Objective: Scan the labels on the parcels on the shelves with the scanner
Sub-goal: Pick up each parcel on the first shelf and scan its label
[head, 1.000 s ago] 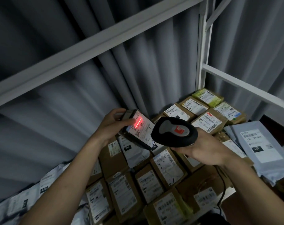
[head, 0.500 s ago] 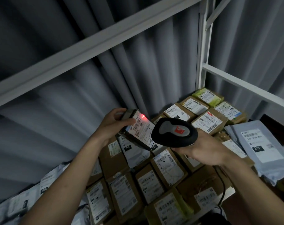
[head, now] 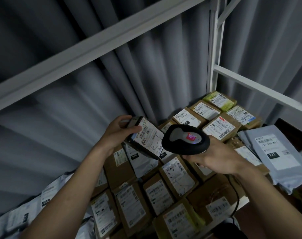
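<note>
We hold a small dark parcel with a white printed label (head: 145,138) in our left hand (head: 118,133), lifted above the shelf and tilted so the label faces up and toward us. The thumb lies across the upper edge of the label and the other fingers curl around the far end of the parcel. Our right hand (head: 214,158) grips the handle of the black handheld scanner with a grey top and a red mark (head: 185,139); its head is just beside the right lower corner of the held parcel and covers a part of it. A dark cable (head: 235,202) runs down from under this hand.

Below, brown cardboard boxes with white barcode labels (head: 177,177) lie closely side by side on the shelf. A grey plastic mailer bag with the number 231 (head: 277,153) lies at the right, partly on the boxes. More pale mailer bags (head: 19,219) are at the lower left. The white metal shelf frame (head: 214,57) stands behind, before a grey pleated curtain (head: 60,104).
</note>
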